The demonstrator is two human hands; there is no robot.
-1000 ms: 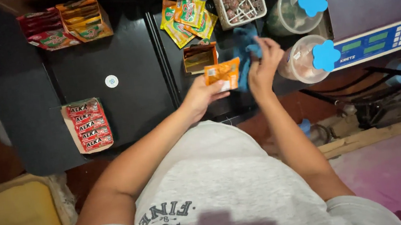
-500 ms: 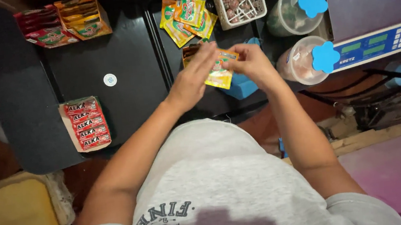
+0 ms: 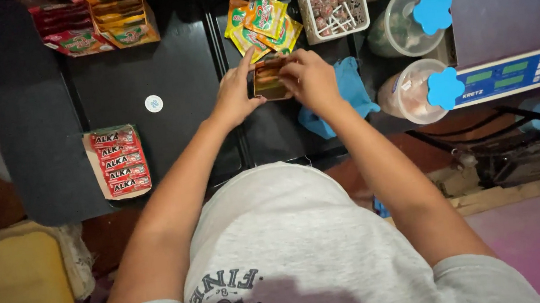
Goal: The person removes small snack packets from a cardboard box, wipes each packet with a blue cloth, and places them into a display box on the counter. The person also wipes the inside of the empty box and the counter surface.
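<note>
Brown and glossy, a small packet [image 3: 270, 80] sits pinched between both hands over the black surface [image 3: 181, 67]: left hand [image 3: 235, 97] fingers closed on its left edge, right hand [image 3: 311, 80] gripping the right, beside a blue cloth [image 3: 350, 89].

The person wears a light grey short-sleeved T-shirt [image 3: 294, 249] that fills the lower middle of the frame. Dark printed lettering and a dark round graphic sit on its chest at the bottom centre, seen upside down from above. The sleeves end near the shoulders, at the lower left and lower right corners, leaving both forearms bare. The left hand [image 3: 235, 96] and the right hand [image 3: 311, 80], in the upper middle, are bare, with no rings, watch or bracelets visible.
</note>
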